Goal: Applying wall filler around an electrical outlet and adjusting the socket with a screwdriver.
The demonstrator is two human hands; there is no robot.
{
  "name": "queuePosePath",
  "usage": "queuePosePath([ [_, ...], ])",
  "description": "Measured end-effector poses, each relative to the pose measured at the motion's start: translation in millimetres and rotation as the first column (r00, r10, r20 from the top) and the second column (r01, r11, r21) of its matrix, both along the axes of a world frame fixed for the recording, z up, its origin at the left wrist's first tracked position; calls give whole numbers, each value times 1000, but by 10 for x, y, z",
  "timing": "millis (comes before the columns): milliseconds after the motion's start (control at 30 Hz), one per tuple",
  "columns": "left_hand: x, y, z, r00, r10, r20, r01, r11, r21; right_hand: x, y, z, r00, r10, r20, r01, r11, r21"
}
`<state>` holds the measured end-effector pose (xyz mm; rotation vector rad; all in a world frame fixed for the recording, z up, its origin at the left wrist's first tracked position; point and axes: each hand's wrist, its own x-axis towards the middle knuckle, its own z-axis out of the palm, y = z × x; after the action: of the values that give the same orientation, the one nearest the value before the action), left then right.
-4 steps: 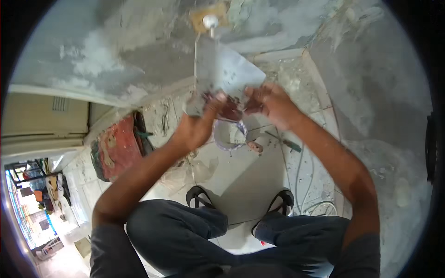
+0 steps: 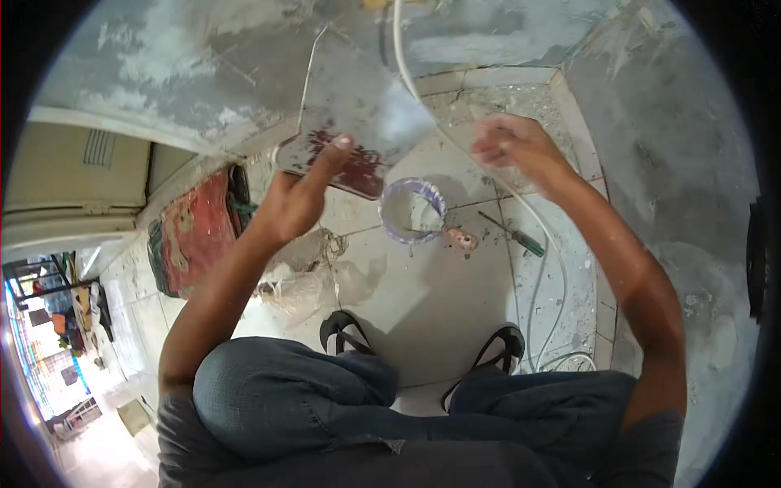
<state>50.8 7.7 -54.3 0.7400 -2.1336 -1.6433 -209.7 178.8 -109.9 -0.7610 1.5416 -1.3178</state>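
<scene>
My left hand (image 2: 303, 191) is closed on a flat grey metal plate (image 2: 342, 98), with the thumb on top and the fingers beneath. Worn dark-red patches cover the plate's near end, and light glares off its right side. My right hand (image 2: 521, 150) hangs apart from the plate, its loosely bent, slightly blurred fingers holding nothing visible. Below the plate stands a small purple-and-white tub (image 2: 387, 213) with pale paste in it. Beside its rim shows a stubby pinkish handle (image 2: 462, 238); whether it joins a tool inside is unclear.
A green-handled screwdriver (image 2: 527, 241) lies on the tiles right of the tub. The white cable (image 2: 547, 232) hangs down past my right hand and coils on the floor. At left are a red bag (image 2: 199, 232) and a crumpled clear plastic bag (image 2: 303, 293). Patchy grey walls stand ahead and right.
My right hand has let go of the plate and moved right. The left hand has drawn the plate left and slightly nearer. The white cable now shows in front of the wall.
</scene>
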Motion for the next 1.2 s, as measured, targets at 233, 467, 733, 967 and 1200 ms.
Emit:
queuePosePath([
  [233,798,-301,-827,950,232,207,-289,906,309,459,255,-284,810,421,-407,-217,861,460],
  [467,924,-509,-1731,925,189,329,-340,798,497,991,198,-870,628,606,-488,-267,757,597],
  [733,721,-478,-1724,887,-2,463,-246,845,474,917,162,-845,537,545,-644,-283,835,471],
  [967,713,-571,-2010,882,37,469,-215,919,331,746,-25,-615,518,582,-627,-236,801,550],
  [1200,534,-151,-1925,916,371,156,-171,710,-683,679,37,-785,467,590,-659,-263,804,533],
])
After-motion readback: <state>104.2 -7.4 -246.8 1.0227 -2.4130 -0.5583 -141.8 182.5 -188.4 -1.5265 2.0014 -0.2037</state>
